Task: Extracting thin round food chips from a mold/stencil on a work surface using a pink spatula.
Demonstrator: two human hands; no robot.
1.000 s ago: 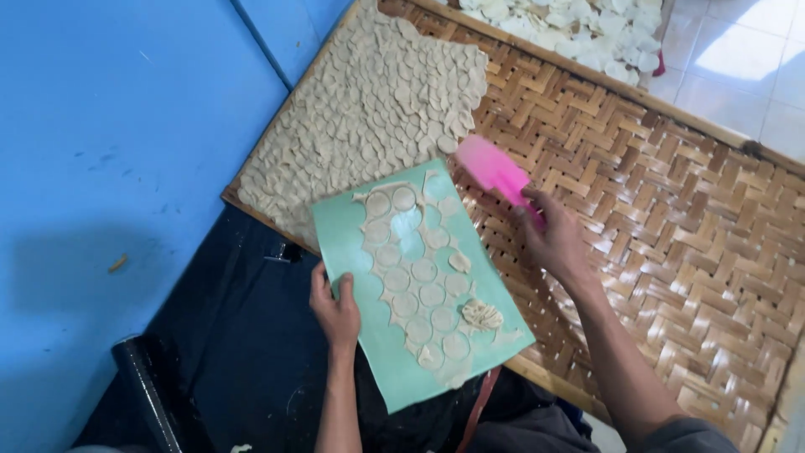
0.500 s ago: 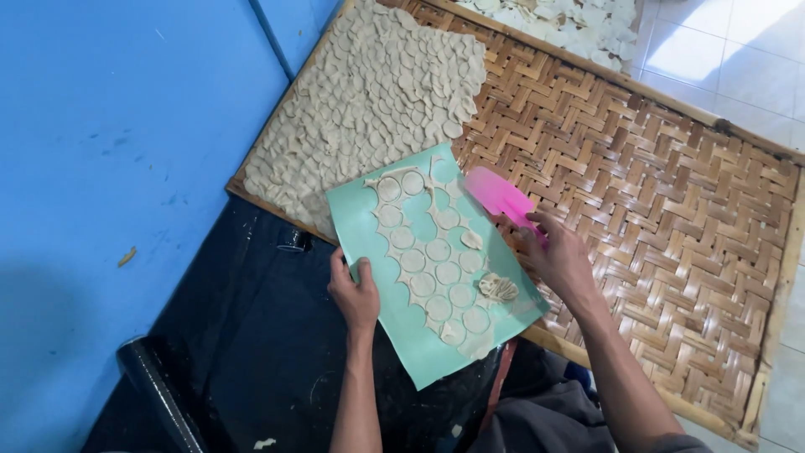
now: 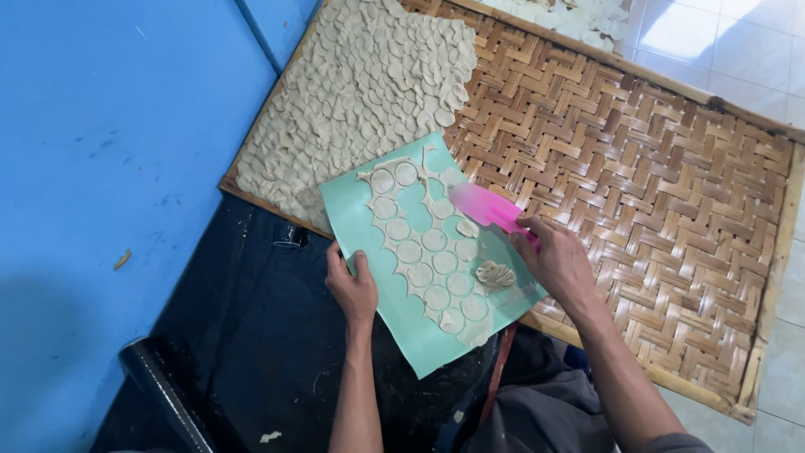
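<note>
Scraper blade, pink and flat, lies slantwise across the upper right part of the mint-green cutting sheet, its broad end pointing up and to the left toward the cut dough rounds, its handle end buried in the right hand. That hand's grip is closed around the handle, fingers curled over it, with the hand itself sitting just off the sheet's right edge, over the woven bamboo tray. The scraper's long axis runs roughly across the sheet's own long axis, which slopes from upper left down to lower right.

The left hand pinches the sheet's lower left edge, thumb on top and fingers curled under, so its grip is closed on the sheet and holds it tilted over the near rim of the tray. The rounds sit in rows down the middle of the sheet, inside a web of leftover dough; they lie below and left of the blade tip, nearer to the scraper hand than to the holding hand. A small crumpled dough scrap rests on the sheet just beside the right hand.

Beyond the sheet, the tray's upper left part is covered by a dense layer of overlapping dough discs; its right part is bare weave. A blue surface fills the left.
</note>
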